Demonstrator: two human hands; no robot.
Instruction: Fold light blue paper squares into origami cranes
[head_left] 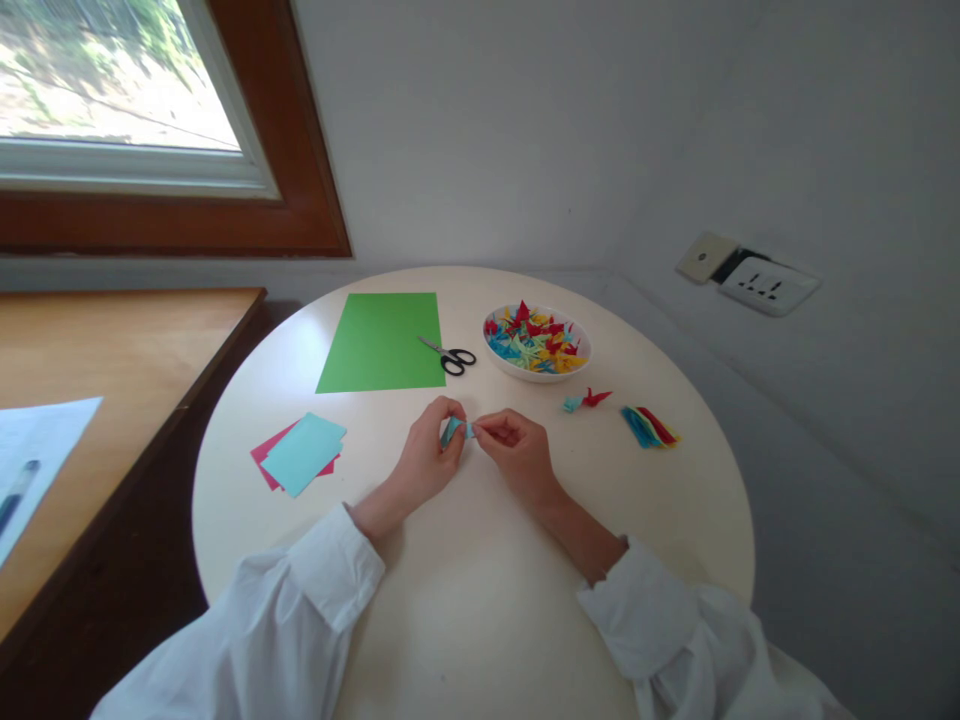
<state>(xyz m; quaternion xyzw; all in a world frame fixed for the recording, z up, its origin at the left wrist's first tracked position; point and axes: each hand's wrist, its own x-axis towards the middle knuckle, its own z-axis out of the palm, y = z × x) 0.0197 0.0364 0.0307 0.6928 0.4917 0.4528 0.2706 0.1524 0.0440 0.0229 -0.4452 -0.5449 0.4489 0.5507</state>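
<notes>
A small light-blue folded paper piece [456,430] is pinched between both my hands above the middle of the round white table [465,600]. My left hand [427,455] is closed on its left end, my right hand [514,450] closed on its right end. Both fingertip groups meet at the paper. White sleeves cover my forearms.
A green sheet [382,340] lies at the far side with black scissors [450,356] beside it. A white bowl [537,372] holds several coloured folded papers. Light-blue and red sheets [300,455] lie left; small folded pieces [587,400] and coloured strips [649,427] lie right. A wooden desk [97,380] stands left.
</notes>
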